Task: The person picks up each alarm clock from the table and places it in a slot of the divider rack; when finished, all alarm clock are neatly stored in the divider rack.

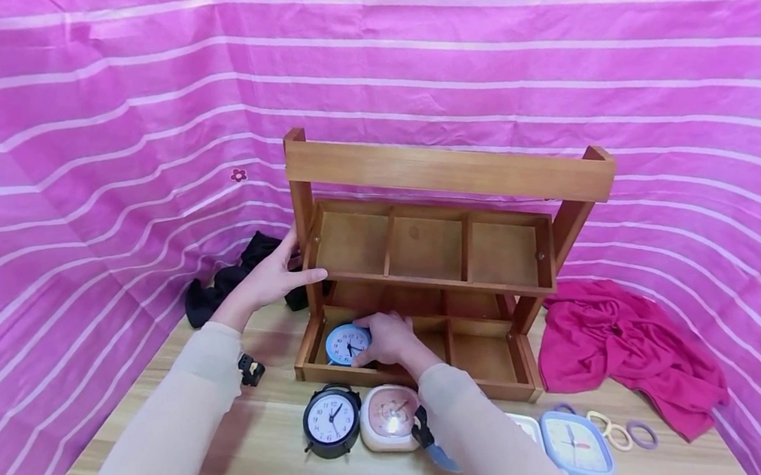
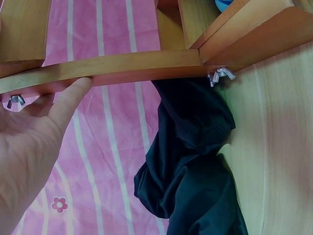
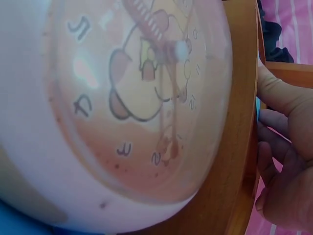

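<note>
In the head view, my right hand [image 1: 389, 338] grips a small blue alarm clock [image 1: 348, 344] in the lower left compartment of a wooden two-tier rack [image 1: 442, 164]. The clock's dial faces up and my thumb lies over its right edge. My left hand [image 1: 280, 276] holds the rack's left upright, thumb across the front. The left wrist view shows that hand [image 2: 34, 132] against the upright [image 2: 132, 68] near a wing nut. A pink-faced clock [image 3: 146, 98] fills much of the right wrist view, with my right hand [image 3: 293, 132] beyond it.
Before the rack stand a black alarm clock [image 1: 332, 420], the pink-faced clock [image 1: 390, 420], a pale blue clock [image 1: 578, 446] and a partly hidden white one [image 1: 528, 430]. Hair ties [image 1: 618, 435] lie at right. Magenta cloth [image 1: 621, 345] and black cloth [image 1: 222, 285] flank the rack.
</note>
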